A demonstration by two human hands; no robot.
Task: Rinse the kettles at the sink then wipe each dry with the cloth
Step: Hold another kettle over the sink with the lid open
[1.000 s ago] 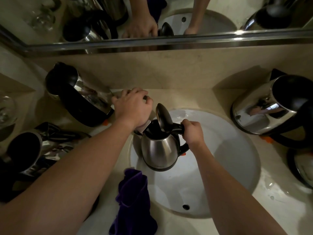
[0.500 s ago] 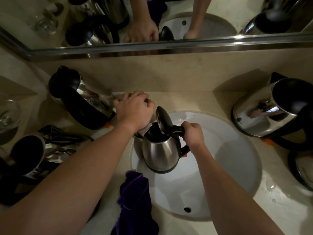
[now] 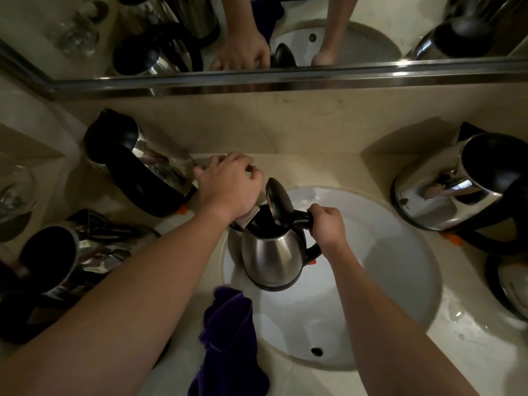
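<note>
A steel kettle (image 3: pixel 271 252) with its black lid flipped up hangs over the left side of the white sink (image 3: pixel 400 267). My right hand (image 3: pixel 327 224) grips its black handle. My left hand (image 3: pixel 228 184) is curled over the tap behind the kettle; the tap itself is almost wholly hidden, with only its spout tip showing above the kettle's mouth. No water stream can be made out. A purple cloth (image 3: pixel 228 338) lies draped over the sink's near left rim.
Other steel kettles stand on the beige counter: one at the back left (image 3: pixel 137 164), one at the near left (image 3: pixel 57 258), one at the right (image 3: pixel 457 184). A dark base (image 3: pixel 508 284) sits at the far right. A glass (image 3: pixel 14 190) stands far left. A mirror runs behind.
Both hands and the kettle keep the same pose; only the camera has tilted slightly, so everything sits a little lower in view.
</note>
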